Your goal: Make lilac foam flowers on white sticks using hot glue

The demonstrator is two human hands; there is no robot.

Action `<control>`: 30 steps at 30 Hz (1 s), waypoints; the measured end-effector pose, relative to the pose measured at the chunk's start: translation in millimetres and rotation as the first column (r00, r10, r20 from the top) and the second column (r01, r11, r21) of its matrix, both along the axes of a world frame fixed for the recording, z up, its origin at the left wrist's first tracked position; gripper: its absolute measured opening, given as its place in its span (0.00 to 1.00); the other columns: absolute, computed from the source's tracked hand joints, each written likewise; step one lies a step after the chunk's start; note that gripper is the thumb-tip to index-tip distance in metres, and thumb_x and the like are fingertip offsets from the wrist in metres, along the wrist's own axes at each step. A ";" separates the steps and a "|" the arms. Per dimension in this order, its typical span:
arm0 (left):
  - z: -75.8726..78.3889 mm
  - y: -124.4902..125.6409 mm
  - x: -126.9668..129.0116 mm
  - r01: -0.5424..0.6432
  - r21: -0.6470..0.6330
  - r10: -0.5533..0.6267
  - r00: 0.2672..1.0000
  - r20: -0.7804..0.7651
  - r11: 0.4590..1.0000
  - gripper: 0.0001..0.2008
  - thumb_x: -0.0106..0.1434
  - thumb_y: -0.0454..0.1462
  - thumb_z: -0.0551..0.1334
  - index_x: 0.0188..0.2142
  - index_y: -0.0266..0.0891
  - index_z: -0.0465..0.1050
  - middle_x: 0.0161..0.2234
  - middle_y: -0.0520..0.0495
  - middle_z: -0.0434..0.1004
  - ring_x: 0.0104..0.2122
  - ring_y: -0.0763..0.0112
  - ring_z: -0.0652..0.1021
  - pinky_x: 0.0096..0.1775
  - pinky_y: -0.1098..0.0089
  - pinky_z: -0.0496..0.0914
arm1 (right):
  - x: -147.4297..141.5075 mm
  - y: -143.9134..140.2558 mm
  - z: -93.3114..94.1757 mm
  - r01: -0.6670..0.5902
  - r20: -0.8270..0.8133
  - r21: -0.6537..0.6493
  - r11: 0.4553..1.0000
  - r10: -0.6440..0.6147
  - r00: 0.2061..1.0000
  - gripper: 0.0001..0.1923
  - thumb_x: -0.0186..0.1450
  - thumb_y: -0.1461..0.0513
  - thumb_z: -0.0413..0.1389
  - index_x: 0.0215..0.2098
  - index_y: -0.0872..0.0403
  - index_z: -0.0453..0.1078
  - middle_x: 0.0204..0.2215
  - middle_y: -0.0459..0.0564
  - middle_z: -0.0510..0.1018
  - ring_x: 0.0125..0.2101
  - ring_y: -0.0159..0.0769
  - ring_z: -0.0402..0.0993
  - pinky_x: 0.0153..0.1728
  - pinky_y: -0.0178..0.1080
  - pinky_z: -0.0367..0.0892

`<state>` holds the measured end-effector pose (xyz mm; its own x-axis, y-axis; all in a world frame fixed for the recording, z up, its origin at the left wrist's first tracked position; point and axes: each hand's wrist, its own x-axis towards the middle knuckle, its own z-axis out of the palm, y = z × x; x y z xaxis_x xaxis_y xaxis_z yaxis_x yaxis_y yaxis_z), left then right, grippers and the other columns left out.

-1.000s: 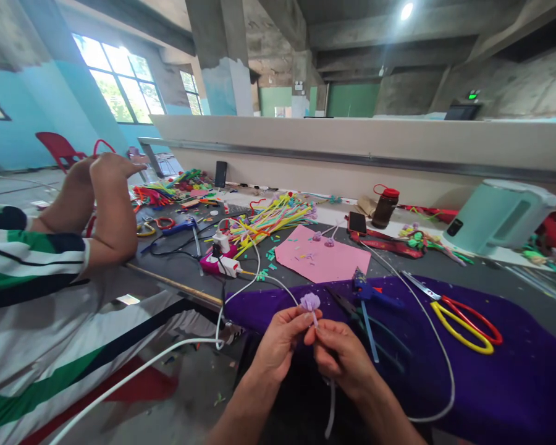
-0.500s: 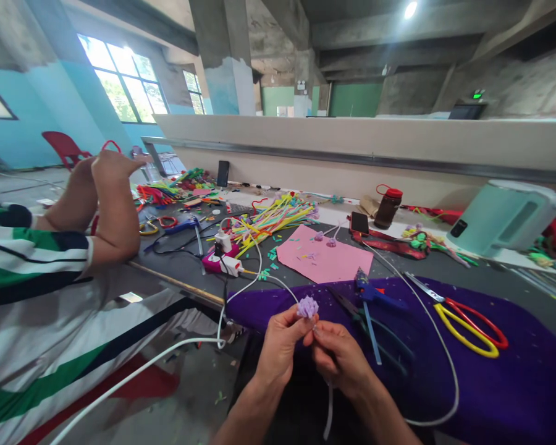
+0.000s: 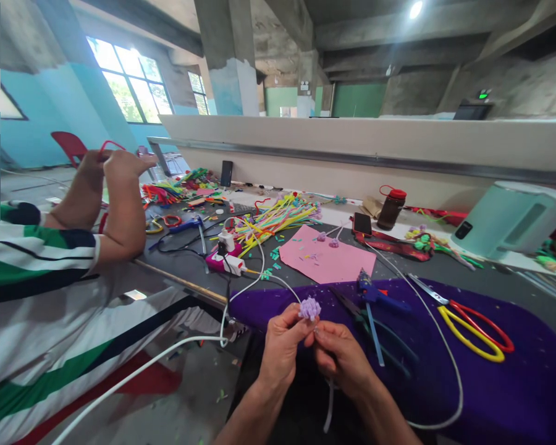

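A small fluffy lilac flower [image 3: 310,308] is pinched between the thumb and finger of my left hand [image 3: 282,346], near the front edge of the table. Close against it, my right hand [image 3: 339,355] is closed on the flower's base, and a pale stem [image 3: 330,408] hangs down below the fingers. The fingertips partly hide where the stem meets the flower. Just right of my hands, a blue glue gun [image 3: 382,298] and dark-handled pliers [image 3: 382,334] lie on a purple cloth [image 3: 472,395].
Scissors [image 3: 472,330] with red and yellow handles lie at right. Pink paper [image 3: 327,262] bears small lilac flowers. A power strip [image 3: 225,262], a white cable [image 3: 456,371], pipe cleaners [image 3: 278,222], a phone [image 3: 362,224], a bottle [image 3: 391,209] and a kettle [image 3: 505,219] surround it. A co-worker's arm [image 3: 125,204] is at left.
The view has shifted slightly, so everything sits a little farther right. My hands keep nearly the same hold on the flower.
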<state>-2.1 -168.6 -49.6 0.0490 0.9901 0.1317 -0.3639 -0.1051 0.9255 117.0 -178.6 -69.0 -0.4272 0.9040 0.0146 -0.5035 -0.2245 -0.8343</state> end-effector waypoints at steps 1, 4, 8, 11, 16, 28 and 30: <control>-0.1 -0.2 -0.1 -0.003 0.002 0.003 1.000 -0.001 1.000 0.05 0.53 0.31 0.62 0.22 0.35 0.74 0.25 0.50 0.68 0.32 0.71 0.67 0.38 0.71 0.61 | -0.2 0.1 0.0 0.001 0.003 0.003 1.000 -0.001 1.000 0.14 0.61 0.56 0.54 0.29 0.61 0.71 0.07 0.36 0.58 0.08 0.20 0.43 0.10 0.27 0.40; -0.5 -0.8 -0.5 -0.009 0.009 0.009 1.000 0.005 1.000 0.05 0.53 0.31 0.62 0.23 0.35 0.74 0.25 0.50 0.67 0.31 0.72 0.67 0.37 0.71 0.61 | -0.8 -0.2 0.3 0.002 0.015 0.007 1.000 -0.002 1.000 0.14 0.61 0.56 0.54 0.29 0.61 0.70 0.07 0.36 0.57 0.09 0.20 0.43 0.11 0.27 0.39; 0.9 0.4 -0.8 -0.032 0.006 0.032 0.999 0.016 0.999 0.03 0.53 0.32 0.63 0.26 0.36 0.76 0.25 0.51 0.68 0.30 0.72 0.67 0.35 0.72 0.62 | -2.9 -2.5 4.1 0.064 0.127 0.054 0.996 -0.070 0.989 0.14 0.62 0.56 0.53 0.29 0.60 0.69 0.08 0.37 0.58 0.10 0.20 0.44 0.12 0.27 0.39; 5.6 1.8 -0.5 -0.064 0.011 0.064 0.998 -0.026 0.998 0.03 0.53 0.34 0.63 0.28 0.36 0.76 0.26 0.51 0.70 0.30 0.72 0.69 0.35 0.72 0.62 | -4.4 -4.3 9.3 0.232 0.285 0.201 0.952 -0.284 0.916 0.12 0.62 0.55 0.53 0.32 0.57 0.68 0.14 0.39 0.63 0.12 0.21 0.51 0.12 0.27 0.45; 12.2 -1.1 0.8 -0.014 0.029 0.017 0.994 -0.111 0.999 0.09 0.54 0.36 0.63 0.36 0.38 0.75 0.32 0.49 0.74 0.33 0.69 0.72 0.38 0.71 0.64 | -2.9 -3.5 19.9 0.387 0.353 0.418 0.822 -0.539 0.764 0.11 0.63 0.56 0.53 0.30 0.57 0.68 0.17 0.41 0.65 0.16 0.23 0.58 0.17 0.28 0.53; 5.7 7.6 5.8 0.131 -0.208 -0.086 0.973 0.215 0.969 0.06 0.51 0.36 0.65 0.29 0.36 0.78 0.33 0.45 0.79 0.36 0.66 0.76 0.43 0.69 0.66 | -4.0 4.9 21.8 0.189 -0.045 -0.023 0.982 -0.190 0.981 0.12 0.63 0.56 0.52 0.28 0.58 0.65 0.08 0.39 0.66 0.07 0.19 0.49 0.11 0.26 0.40; 6.9 8.0 5.6 0.117 -0.213 -0.070 0.974 0.217 0.970 0.04 0.50 0.35 0.66 0.25 0.36 0.77 0.33 0.45 0.79 0.36 0.66 0.76 0.42 0.69 0.66 | -6.0 6.4 18.8 0.176 -0.064 -0.034 0.984 -0.178 0.982 0.13 0.63 0.56 0.53 0.28 0.58 0.64 0.08 0.40 0.66 0.06 0.19 0.50 0.10 0.25 0.41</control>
